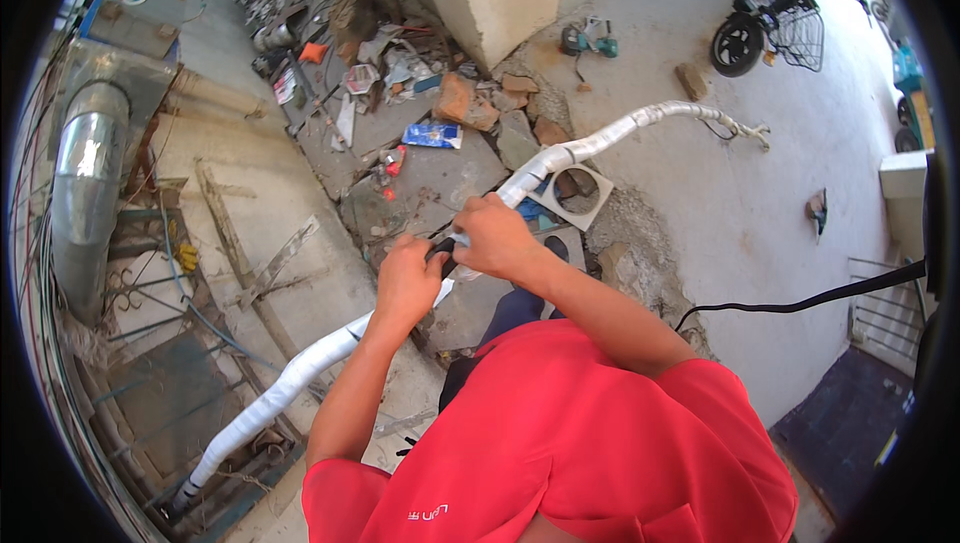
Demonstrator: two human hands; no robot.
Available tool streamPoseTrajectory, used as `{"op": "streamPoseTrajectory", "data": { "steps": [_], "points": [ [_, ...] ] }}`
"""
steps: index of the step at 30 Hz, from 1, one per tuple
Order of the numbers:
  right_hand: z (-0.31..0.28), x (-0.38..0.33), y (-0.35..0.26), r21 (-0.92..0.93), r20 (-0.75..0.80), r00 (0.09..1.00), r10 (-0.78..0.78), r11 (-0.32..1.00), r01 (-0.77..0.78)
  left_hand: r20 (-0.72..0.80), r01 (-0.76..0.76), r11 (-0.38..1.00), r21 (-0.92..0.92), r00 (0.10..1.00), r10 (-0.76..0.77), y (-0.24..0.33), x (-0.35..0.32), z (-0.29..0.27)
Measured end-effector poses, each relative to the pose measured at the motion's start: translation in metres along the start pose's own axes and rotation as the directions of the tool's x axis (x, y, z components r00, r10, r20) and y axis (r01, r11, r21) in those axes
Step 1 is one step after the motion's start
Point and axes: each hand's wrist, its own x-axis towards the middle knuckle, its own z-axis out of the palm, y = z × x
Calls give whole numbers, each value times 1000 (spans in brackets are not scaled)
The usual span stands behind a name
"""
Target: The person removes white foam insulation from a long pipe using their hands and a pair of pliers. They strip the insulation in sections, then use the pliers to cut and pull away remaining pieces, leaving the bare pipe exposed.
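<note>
A long pipe bundle wrapped in white tape [610,133] runs diagonally past my body, from a barred opening at the lower left up to the right, where its end frays into thin ends. A short black stretch [446,255] shows between my hands, bare of white tape. My left hand [408,278] has its fingers closed on this dark stretch. Just above it and to the right, my right hand [497,236] is closed round the bundle, with a bit of whitish wrapping by its fingertips. My palms and some fingers are hidden behind the hands' backs.
Rubble and litter [465,103] cover the broken ground ahead. A square white frame with a round hole [580,197] lies beside the bundle. Farther off are a teal power tool [590,40] and a parked electric bike [765,18]. A silver duct [85,183] stands at left.
</note>
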Motion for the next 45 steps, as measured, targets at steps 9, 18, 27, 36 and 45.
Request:
{"op": "streamPoseTrajectory", "data": {
  "steps": [9, 18, 27, 36, 45],
  "points": [
    [3, 1, 2, 76, -156, 981, 115, 992, -104, -16, -87, 979, -185, 996, 85, 7, -9, -12],
    [-1, -23, 2, 352, -379, 892, 245, 930, -106, 16, -13, 934, -356, 1000, 20, 28, -38, -26],
    [4, -28, 17, 325, -360, 915, 184, 944, -62, -20, -43, 923, -382, 999, 38, 38, -59, -25],
    [22, -36, 35, 484, -281, 954, 106, 874, 45, 636, 642, 611, -463, 721, -274, 7, -30, -6],
    [36, -67, 4, 820, 428, 822, 375, 221, -528, 555, 609, 637, -473, 767, -322, 13, -35, 3]
  ]
}}
